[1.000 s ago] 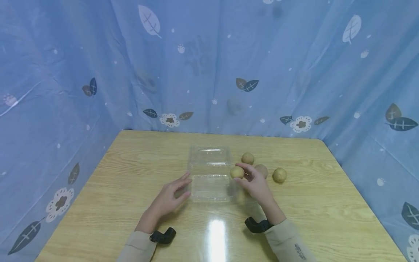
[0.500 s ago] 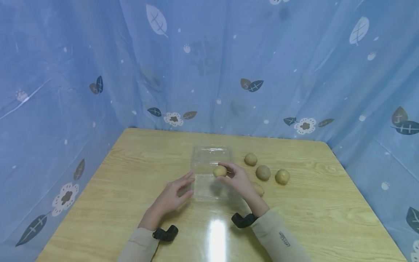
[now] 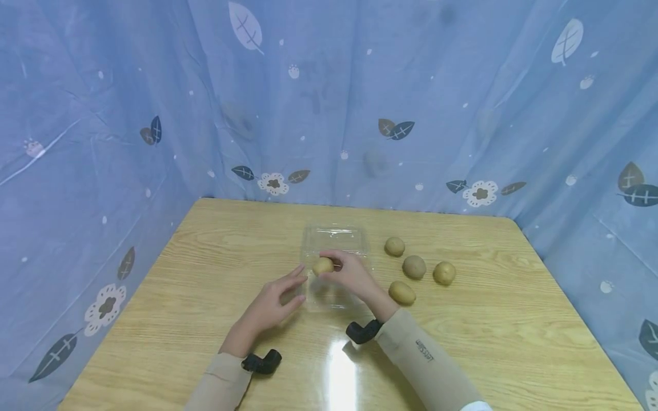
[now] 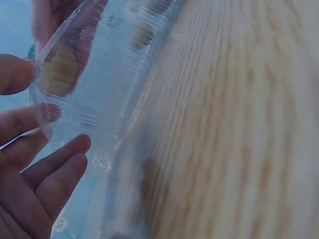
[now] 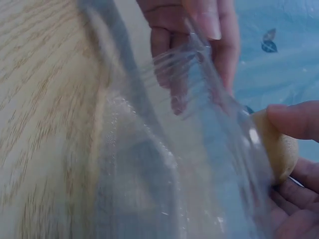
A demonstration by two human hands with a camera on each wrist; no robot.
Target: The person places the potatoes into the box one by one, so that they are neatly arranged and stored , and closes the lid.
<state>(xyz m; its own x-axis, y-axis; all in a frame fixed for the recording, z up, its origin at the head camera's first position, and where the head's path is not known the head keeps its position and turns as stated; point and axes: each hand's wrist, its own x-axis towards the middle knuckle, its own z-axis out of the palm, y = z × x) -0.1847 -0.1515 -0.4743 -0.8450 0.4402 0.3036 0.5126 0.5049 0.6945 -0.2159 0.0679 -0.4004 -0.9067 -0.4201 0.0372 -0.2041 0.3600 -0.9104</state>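
Observation:
My right hand (image 3: 352, 275) pinches a small yellow potato (image 3: 323, 266) between thumb and fingers, over the left part of a clear plastic clamshell box (image 3: 336, 299). In the right wrist view the potato (image 5: 279, 147) shows just past the box's clear wall. My left hand (image 3: 272, 302) rests at the box's left side, fingers extended and spread. The left wrist view has its fingertips (image 4: 75, 147) touching or very near the clear wall; contact is hard to tell. The box's lid (image 3: 334, 238) lies folded back, away from me.
Several potatoes lie on the wooden table right of the box: one at the back (image 3: 394, 246), a browner one (image 3: 414, 267), one far right (image 3: 444, 273) and an oval one (image 3: 402, 293). A blue patterned curtain (image 3: 329, 103) hangs behind the table.
My right hand has carried the potato leftward from the box's right edge to over its left part. The oval potato beneath that arm has come into view. My left hand stays nearly still.

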